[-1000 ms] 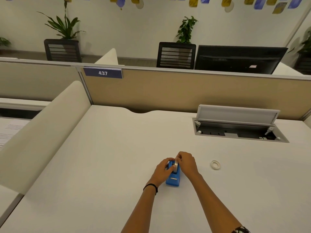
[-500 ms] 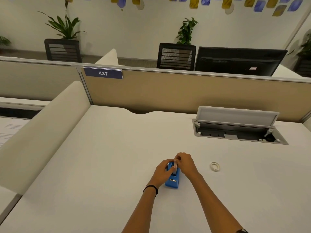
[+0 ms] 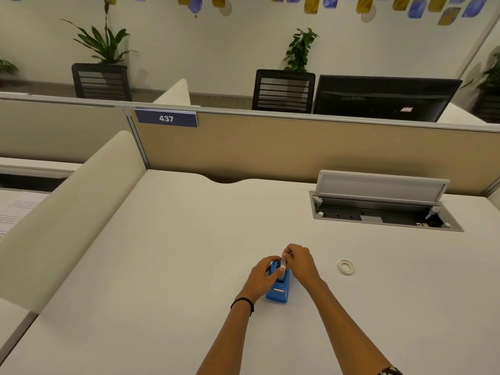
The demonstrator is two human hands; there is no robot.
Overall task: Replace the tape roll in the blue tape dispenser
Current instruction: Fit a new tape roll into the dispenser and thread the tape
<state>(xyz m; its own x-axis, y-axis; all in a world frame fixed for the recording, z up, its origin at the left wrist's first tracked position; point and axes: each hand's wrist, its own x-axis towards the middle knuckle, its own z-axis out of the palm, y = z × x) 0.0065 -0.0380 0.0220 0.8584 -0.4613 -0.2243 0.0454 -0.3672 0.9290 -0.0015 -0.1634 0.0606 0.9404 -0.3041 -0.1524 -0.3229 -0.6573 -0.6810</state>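
Note:
The blue tape dispenser (image 3: 278, 292) stands on the white desk (image 3: 167, 266), near the middle front. A tape roll (image 3: 283, 269) sits upright in its cradle, seen edge-on. My left hand (image 3: 263, 277) wraps the dispenser's left side, thumb against the roll. My right hand (image 3: 301, 262) is at the right side, fingertips pinched at the top of the roll. A second, thin whitish tape ring (image 3: 346, 266) lies flat on the desk to the right, apart from both hands.
An open cable tray (image 3: 384, 215) with a raised lid is set into the desk at the back right. A beige partition (image 3: 297, 150) closes the far edge, a curved divider (image 3: 67, 207) the left. Beyond the partition stand a monitor (image 3: 384, 97) and chairs.
Both hands stay on the dispenser and roll. The right fingertips have shifted slightly on the roll's top. The view has tilted a little; nothing else moved.

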